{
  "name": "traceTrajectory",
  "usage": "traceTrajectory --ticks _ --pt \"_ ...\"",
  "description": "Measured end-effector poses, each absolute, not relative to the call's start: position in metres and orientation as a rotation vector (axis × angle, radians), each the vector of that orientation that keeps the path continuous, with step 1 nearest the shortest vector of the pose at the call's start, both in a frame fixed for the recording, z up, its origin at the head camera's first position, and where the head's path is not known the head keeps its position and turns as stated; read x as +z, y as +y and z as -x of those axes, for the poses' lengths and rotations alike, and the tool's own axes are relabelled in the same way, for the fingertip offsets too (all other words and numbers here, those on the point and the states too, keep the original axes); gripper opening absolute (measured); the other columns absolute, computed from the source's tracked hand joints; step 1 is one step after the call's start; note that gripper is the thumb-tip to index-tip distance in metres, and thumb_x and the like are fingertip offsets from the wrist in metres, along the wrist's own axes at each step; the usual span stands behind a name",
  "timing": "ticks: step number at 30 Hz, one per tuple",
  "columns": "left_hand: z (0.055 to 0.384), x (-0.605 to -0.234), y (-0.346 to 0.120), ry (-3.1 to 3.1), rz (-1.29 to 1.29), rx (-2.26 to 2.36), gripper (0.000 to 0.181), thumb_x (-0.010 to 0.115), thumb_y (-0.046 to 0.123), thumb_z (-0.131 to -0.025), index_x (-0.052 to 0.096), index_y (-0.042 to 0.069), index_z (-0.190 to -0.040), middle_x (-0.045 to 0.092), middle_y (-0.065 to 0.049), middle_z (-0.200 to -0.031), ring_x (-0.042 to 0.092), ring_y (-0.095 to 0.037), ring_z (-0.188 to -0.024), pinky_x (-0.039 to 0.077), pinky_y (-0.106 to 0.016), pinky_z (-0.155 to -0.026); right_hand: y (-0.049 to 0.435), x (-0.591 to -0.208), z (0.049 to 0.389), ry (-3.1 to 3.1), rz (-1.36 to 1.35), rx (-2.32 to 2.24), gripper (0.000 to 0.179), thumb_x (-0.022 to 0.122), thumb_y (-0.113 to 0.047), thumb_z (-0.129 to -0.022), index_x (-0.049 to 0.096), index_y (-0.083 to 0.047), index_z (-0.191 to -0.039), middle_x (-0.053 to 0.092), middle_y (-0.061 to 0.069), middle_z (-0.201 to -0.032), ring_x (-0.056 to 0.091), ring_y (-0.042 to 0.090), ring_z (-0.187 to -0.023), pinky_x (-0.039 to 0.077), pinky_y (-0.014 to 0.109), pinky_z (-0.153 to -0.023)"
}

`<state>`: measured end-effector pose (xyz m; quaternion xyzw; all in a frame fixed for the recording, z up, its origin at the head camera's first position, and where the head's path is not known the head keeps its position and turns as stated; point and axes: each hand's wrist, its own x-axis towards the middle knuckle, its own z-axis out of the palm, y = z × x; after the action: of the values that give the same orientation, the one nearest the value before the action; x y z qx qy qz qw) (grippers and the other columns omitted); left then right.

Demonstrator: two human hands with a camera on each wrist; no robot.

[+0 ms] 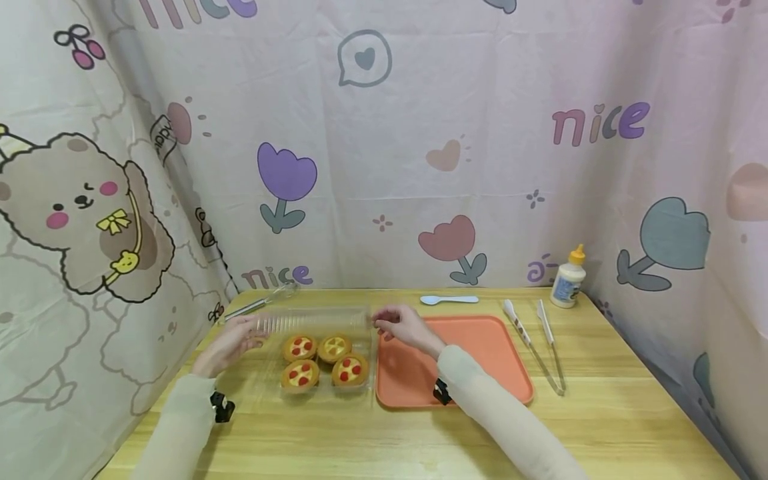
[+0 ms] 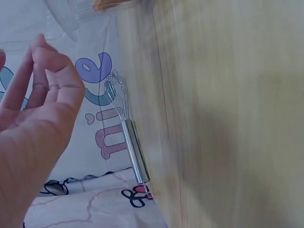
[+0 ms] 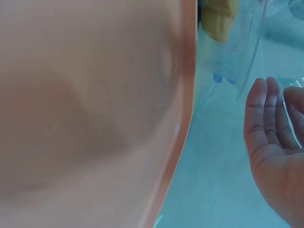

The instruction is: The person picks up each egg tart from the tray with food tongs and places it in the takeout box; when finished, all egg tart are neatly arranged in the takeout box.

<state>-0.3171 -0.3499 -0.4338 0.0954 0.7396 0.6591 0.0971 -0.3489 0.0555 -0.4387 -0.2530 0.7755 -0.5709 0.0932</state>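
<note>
A clear plastic container [image 1: 324, 395] holds several small round tarts [image 1: 300, 375], most topped with red pieces. Its ribbed clear lid [image 1: 312, 323] is tilted up over the back of the container. At the lid's left end, my left hand [image 1: 235, 341] pinches the edge between fingers and thumb. My right hand [image 1: 411, 328] pinches the opposite end, above the back left corner of an orange tray [image 1: 504, 360]. In the right wrist view, the right hand [image 3: 278, 137] has its fingers together near the clear plastic.
A metal whisk [image 2: 130, 133] lies at the table's back left. Behind the tray is a light blue spoon [image 1: 449, 300]. Metal tongs [image 1: 549, 363] lie spread open to its right, and a white bottle with a yellow cap [image 1: 567, 280] stands at the back right. A patterned curtain [image 1: 384, 167] closes off the back.
</note>
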Motion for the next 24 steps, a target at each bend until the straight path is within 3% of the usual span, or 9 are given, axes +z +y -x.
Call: traceTrajectory --ticks 3,6,8,10,16,20,24 --pt "0.313 -0.436 -0.355 2.257 -0.308 1.858 0.038 0.049 0.026 -0.104 0.056 0.007 -0.136 0.062 0.014 -0.125 0.06 -0.003 -0.107 0.055 -0.031 -0.094 0.056 -0.438 0.343 2.295 0.735 -1.644 0.027 0.058 -0.011 -0.099 0.063 0.005 -0.121 0.067 0.026 -0.112 0.066 0.043 -0.097 0.059 0.054 -0.083" --pt "0.308 -0.439 -0.359 2.321 -0.333 1.749 0.053 0.051 0.023 -0.103 0.038 -0.007 -0.145 0.053 -0.005 -0.143 0.056 0.0 -0.114 0.052 -0.033 -0.1 0.056 -0.438 0.336 2.302 0.735 -1.587 0.028 0.059 -0.012 -0.099 0.063 0.004 -0.121 0.067 0.024 -0.114 0.066 0.044 -0.096 0.059 0.053 -0.082" --pt "0.304 -0.441 -0.36 2.351 -0.332 1.7 0.057 0.054 0.021 -0.101 0.034 -0.01 -0.145 0.043 -0.021 -0.149 0.056 -0.005 -0.116 0.052 -0.035 -0.1 0.056 -0.439 0.333 2.314 0.743 -1.558 0.027 0.059 -0.013 -0.098 0.064 0.003 -0.121 0.067 0.022 -0.113 0.066 0.044 -0.095 0.059 0.052 -0.081" --pt "0.3 -0.441 -0.36 2.373 -0.329 1.658 0.059 0.055 0.019 -0.1 0.033 -0.01 -0.146 0.035 -0.029 -0.151 0.056 -0.011 -0.118 0.052 -0.036 -0.099 0.055 -0.439 0.329 2.323 0.752 -1.548 0.026 0.06 -0.013 -0.098 0.065 0.001 -0.119 0.067 0.021 -0.112 0.066 0.044 -0.095 0.059 0.053 -0.08" --pt "0.291 -0.443 -0.359 2.376 -0.378 1.596 0.058 0.055 0.016 -0.099 0.032 -0.005 -0.148 0.032 -0.032 -0.151 0.048 -0.036 -0.128 0.053 -0.041 -0.098 0.055 -0.44 0.32 2.345 0.726 -1.559 0.026 0.062 -0.014 -0.096 0.065 -0.002 -0.12 0.067 0.013 -0.105 0.065 0.036 -0.094 0.059 0.049 -0.079" --pt "0.285 -0.444 -0.361 2.371 -0.445 1.544 0.059 0.054 0.017 -0.1 0.029 -0.004 -0.15 0.03 -0.034 -0.151 0.048 -0.036 -0.129 0.054 -0.041 -0.097 0.056 -0.443 0.312 2.372 0.731 -1.547 0.033 0.065 -0.012 -0.094 0.062 -0.001 -0.124 0.065 0.011 -0.104 0.063 0.023 -0.092 0.06 0.037 -0.075" --pt "0.278 -0.445 -0.364 2.349 -0.471 1.517 0.062 0.057 0.013 -0.098 0.028 -0.003 -0.15 0.032 -0.035 -0.148 0.055 -0.03 -0.122 0.055 -0.04 -0.095 0.055 -0.445 0.303 2.339 0.727 -1.575 0.041 0.068 -0.01 -0.091 0.058 0.001 -0.129 0.063 0.017 -0.107 0.061 0.019 -0.091 0.061 0.039 -0.074"
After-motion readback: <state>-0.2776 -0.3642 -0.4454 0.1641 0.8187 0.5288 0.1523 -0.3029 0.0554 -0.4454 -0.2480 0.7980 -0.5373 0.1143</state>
